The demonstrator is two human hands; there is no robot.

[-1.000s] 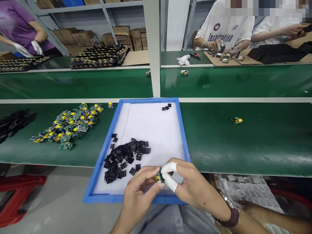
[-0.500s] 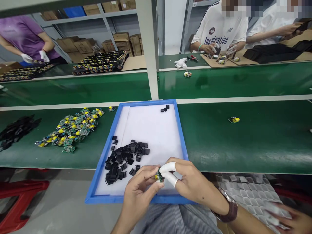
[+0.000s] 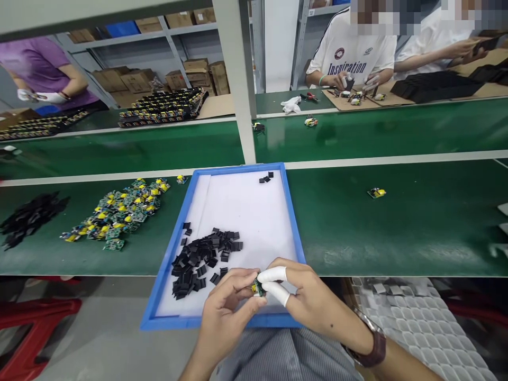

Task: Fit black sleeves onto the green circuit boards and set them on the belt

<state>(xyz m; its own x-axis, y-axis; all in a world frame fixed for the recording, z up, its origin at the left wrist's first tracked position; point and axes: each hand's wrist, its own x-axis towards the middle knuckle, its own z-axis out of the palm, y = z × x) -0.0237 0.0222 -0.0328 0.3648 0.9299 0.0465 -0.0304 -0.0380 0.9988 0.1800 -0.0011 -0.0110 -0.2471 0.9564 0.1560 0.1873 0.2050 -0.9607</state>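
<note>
A small green circuit board (image 3: 259,286) with a yellow part is held over the near end of the blue-rimmed tray (image 3: 294,222). My left hand (image 3: 232,301) grips it between thumb and fingertips. From the right, my right hand (image 3: 304,291) pinches at the board's upper edge, with white finger cots on two fingers. Whether a small piece sits between those covered fingertips, I cannot tell. Close by on the tray's white floor is a heap of small black clip-like pieces (image 3: 198,259). A few more black pieces (image 3: 266,178) lie at the far right corner.
Left of the tray lie a pile of circuit boards (image 3: 119,211) and dark flat pieces (image 3: 32,214). A single board (image 3: 376,192) rests to the right. Behind a post (image 3: 238,84), co-workers sit across a green belt (image 3: 377,132). Clear plastic trays (image 3: 420,328) stand at lower right.
My hands keep nearly the same hold on the board. Another board shows beside the post on the far belt. A co-worker's gloved hands at left have come together; the hand at lower right is gone.
</note>
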